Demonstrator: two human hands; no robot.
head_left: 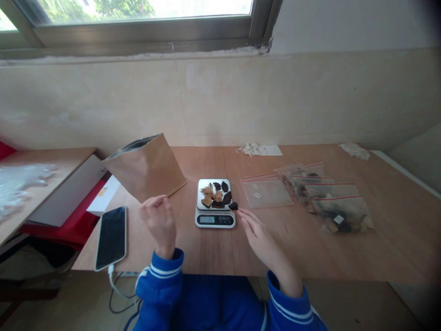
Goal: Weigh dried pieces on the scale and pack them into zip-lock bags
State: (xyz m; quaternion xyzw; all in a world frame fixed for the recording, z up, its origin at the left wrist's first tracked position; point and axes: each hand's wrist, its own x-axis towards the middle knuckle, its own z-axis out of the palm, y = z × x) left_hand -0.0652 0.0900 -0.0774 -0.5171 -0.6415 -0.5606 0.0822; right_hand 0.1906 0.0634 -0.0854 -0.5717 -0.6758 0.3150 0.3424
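Note:
In the head view, my right hand (257,234) pinches a dark dried slice (233,206) between its fingertips, at the right edge of the scale's plate. The small white digital scale (215,219) bears several brown and black dried slices (217,195); its display is lit, but I cannot read it surely. My left hand (159,225) is raised left of the scale, in front of the brown paper bag (148,168). Its fingers are curled in and slightly blurred, so whatever they may hold is hidden. The bag stands tilted with its silvery mouth open.
Right of the scale lies a flat clear zip bag (267,193), beside several filled zip bags (341,216). A phone (112,238) with a plugged-in cable lies at the left front edge. Whitish scraps (251,149) lie by the wall, and plastic bags (24,184) on the left table.

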